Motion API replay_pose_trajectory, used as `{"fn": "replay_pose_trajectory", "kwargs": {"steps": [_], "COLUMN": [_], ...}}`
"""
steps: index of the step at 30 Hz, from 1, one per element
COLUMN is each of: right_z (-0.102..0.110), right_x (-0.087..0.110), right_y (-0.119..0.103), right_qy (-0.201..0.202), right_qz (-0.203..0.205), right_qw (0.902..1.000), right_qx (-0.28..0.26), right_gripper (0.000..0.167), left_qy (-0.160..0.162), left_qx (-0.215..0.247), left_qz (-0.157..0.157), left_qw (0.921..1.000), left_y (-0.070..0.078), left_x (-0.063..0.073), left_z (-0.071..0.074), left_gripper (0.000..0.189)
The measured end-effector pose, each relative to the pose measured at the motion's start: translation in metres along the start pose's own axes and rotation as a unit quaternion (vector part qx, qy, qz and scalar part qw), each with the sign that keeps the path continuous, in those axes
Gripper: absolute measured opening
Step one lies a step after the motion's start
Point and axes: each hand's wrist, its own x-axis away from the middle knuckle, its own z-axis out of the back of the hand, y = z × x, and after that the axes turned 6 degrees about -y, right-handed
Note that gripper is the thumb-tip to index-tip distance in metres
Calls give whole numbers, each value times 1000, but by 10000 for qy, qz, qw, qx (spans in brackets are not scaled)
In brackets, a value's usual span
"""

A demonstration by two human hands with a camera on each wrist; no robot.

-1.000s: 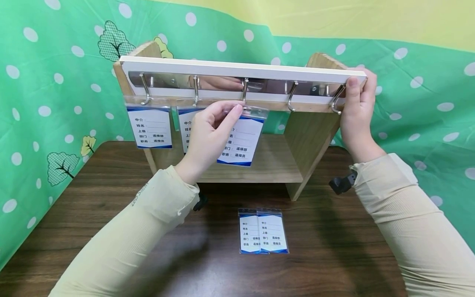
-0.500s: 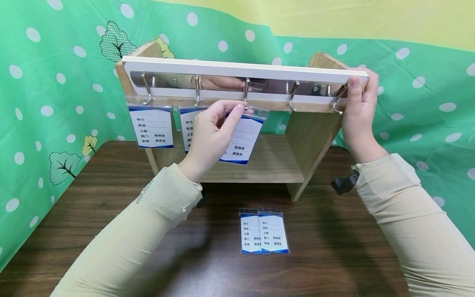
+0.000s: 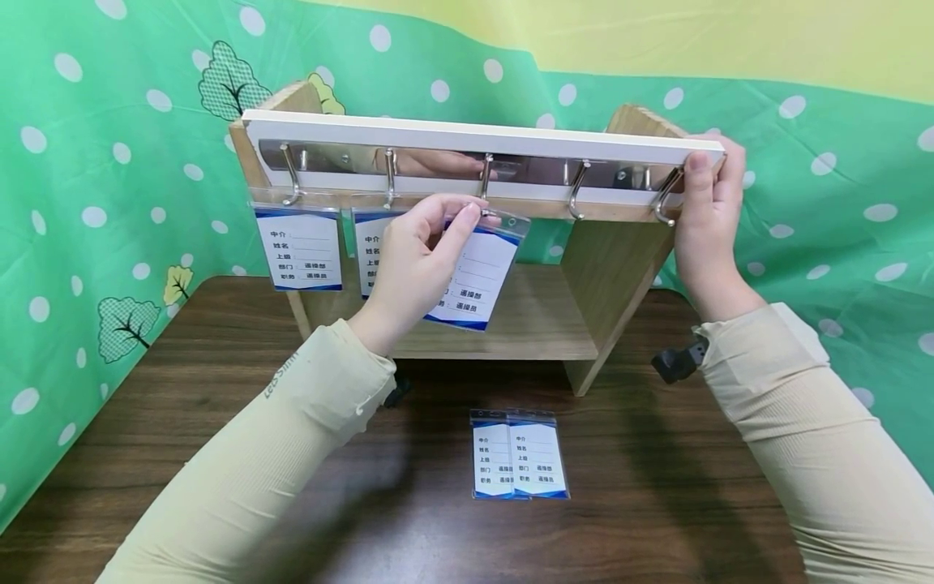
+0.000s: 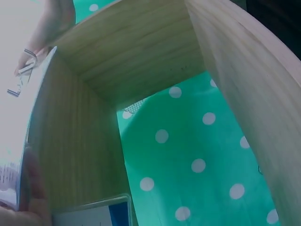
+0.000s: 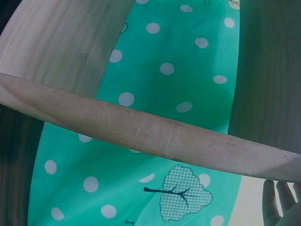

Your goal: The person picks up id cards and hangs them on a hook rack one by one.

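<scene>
My left hand (image 3: 412, 264) pinches the top edge of a clear-sleeved badge (image 3: 477, 276) between thumb and fingers. The badge hangs tilted, its top right at the third hook (image 3: 486, 174); the fingers hide where badge and hook come together. In the left wrist view the held badge (image 4: 94, 215) shows at the bottom. My right hand (image 3: 708, 223) grips the right end of the white hook board (image 3: 467, 134), thumb in front. Two similar badges hang at the first two hooks: the left badge (image 3: 302, 251) in plain sight, the second badge (image 3: 365, 251) partly behind my left hand.
Below the board stands a wooden shelf (image 3: 511, 324) with side panels. Two overlapping badges (image 3: 536, 458) lie on the dark wooden table (image 3: 620, 519) in front of it. The two right hooks (image 3: 576, 195) carry nothing. A green dotted cloth (image 3: 109, 219) hangs behind.
The held badge has tilted further, its lower end swinging left. My left hand has risen very slightly at the third hook. My right hand stays on the board's end.
</scene>
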Motion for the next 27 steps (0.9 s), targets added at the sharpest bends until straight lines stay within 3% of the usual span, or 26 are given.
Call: {"fn": "replay_pose_trajectory", "kwargs": {"steps": [6,13,27], "right_z": [1,0,0], "right_x": [0,-1,-1], "right_y": [1,-1,-2], "right_qy": [10,20,49], "right_qz": [-2,71,-79], "right_qw": [10000,9997,10000], "right_qx": [64,-251,19], "right_gripper": [19,17,18], "left_qy": [-65,-128,184], "left_qx": [-298,4,-88], "left_qz": [-321,-89,54], "left_qw": [9990,9999,9998], "left_y": [-3,-1,-3], "left_x": [-2,-2,-5], "left_z": [2,1,-3], "left_gripper": [22,23,22]}}
